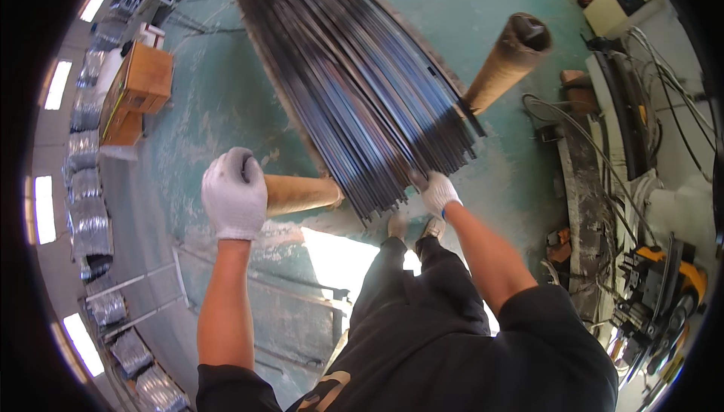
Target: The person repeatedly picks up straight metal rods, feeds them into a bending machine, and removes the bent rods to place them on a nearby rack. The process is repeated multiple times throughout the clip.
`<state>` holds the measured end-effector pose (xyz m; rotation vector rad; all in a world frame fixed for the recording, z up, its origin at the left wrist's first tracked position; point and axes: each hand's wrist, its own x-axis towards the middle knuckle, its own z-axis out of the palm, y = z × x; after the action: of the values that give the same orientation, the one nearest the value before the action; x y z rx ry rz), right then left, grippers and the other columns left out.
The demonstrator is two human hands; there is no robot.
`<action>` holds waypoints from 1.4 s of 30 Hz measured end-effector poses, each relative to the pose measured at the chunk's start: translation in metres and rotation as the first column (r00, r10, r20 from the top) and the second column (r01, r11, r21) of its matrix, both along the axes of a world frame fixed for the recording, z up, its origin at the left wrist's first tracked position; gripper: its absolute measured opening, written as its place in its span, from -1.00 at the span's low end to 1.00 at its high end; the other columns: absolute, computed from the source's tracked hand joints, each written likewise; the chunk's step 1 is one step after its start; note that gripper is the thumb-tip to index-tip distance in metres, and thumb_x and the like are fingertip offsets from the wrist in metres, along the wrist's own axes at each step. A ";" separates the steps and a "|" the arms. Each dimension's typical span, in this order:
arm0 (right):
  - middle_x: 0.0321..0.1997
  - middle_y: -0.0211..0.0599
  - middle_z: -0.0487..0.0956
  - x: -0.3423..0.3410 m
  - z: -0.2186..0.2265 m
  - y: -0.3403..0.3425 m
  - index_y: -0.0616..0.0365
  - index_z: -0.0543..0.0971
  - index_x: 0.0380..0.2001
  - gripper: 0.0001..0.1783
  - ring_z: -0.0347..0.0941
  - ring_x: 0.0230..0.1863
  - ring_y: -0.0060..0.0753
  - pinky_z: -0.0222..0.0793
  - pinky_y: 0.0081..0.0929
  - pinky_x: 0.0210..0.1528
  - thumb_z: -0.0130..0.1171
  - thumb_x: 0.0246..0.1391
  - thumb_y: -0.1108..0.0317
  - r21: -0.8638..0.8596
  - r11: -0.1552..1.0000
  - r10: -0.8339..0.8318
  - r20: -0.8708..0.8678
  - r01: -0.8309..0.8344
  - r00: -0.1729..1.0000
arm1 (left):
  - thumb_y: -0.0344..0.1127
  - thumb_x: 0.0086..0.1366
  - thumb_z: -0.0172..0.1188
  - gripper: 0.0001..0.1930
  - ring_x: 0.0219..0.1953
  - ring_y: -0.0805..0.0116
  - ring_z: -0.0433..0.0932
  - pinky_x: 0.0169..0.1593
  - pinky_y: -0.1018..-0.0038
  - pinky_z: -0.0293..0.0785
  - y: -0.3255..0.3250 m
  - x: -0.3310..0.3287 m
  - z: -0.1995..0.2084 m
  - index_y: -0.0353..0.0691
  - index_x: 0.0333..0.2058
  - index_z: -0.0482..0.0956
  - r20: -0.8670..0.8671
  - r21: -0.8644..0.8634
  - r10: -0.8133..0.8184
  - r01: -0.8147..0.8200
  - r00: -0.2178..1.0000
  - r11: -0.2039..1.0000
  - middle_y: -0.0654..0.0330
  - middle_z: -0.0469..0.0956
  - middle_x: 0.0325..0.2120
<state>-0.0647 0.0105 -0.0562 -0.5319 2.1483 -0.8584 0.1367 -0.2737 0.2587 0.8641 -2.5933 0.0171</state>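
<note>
A long bundle of thin dark metal bars (354, 95) lies in front of me, its uneven ends pointing toward my feet. My right hand (439, 193), in a white knit glove, is at the near ends, with its fingers closed on a bar end; the fingertips are partly hidden. My left hand (235, 195), gloved too, is raised left of the bundle with its fingers curled. It covers the upper end of a brown tube-like post (302, 194). Whether it grips that post or something small is hidden.
Another brown post (507, 61) stands right of the bundle. Orange-brown boxes (143, 84) are at the left, past them silvery wrapped bundles (89, 223). Machinery with cables (664, 284) lines the right side. A metal frame (181, 276) is at lower left on the green floor (204, 103).
</note>
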 end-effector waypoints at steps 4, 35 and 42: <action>-0.25 0.40 0.72 0.028 0.083 0.129 0.39 0.78 -0.13 -0.18 0.69 -0.05 0.49 0.56 0.15 -0.02 0.28 0.40 -0.37 0.294 0.956 -0.024 0.063 0.005 0.998 | -0.39 0.33 0.32 -0.90 -0.20 0.00 0.62 -0.02 0.09 0.53 0.024 0.002 0.005 -0.14 -0.19 0.65 0.056 -0.280 -0.201 0.209 0.978 0.937 0.10 0.62 -0.31; -0.30 0.09 0.63 0.281 0.172 0.769 0.16 0.61 -0.38 -0.86 0.59 -0.15 0.32 0.51 0.10 -0.07 0.37 0.10 0.35 0.243 0.130 -0.415 -0.867 0.961 0.276 | 0.18 0.75 -0.12 -0.38 -0.08 0.15 0.55 0.08 0.16 0.55 0.290 -0.285 0.019 -0.36 0.18 0.56 -0.506 0.381 0.381 0.597 0.774 -0.707 0.05 0.65 -0.02; 0.37 0.23 0.51 0.165 0.200 0.750 0.19 0.40 0.49 -0.49 0.50 0.41 0.32 0.40 0.45 0.55 -0.08 0.58 0.35 -0.286 -0.951 -0.309 0.904 0.121 -0.295 | -0.31 0.66 0.20 -0.82 -0.23 0.24 0.59 0.08 0.18 0.58 0.473 -0.366 0.096 -0.27 0.03 0.68 -0.540 0.357 0.167 0.405 0.825 -0.842 0.18 0.68 -0.19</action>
<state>0.0998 0.7604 0.1440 -1.0094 -0.2922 2.0511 -0.2297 0.1993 0.3547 0.0888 -0.9055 -3.2032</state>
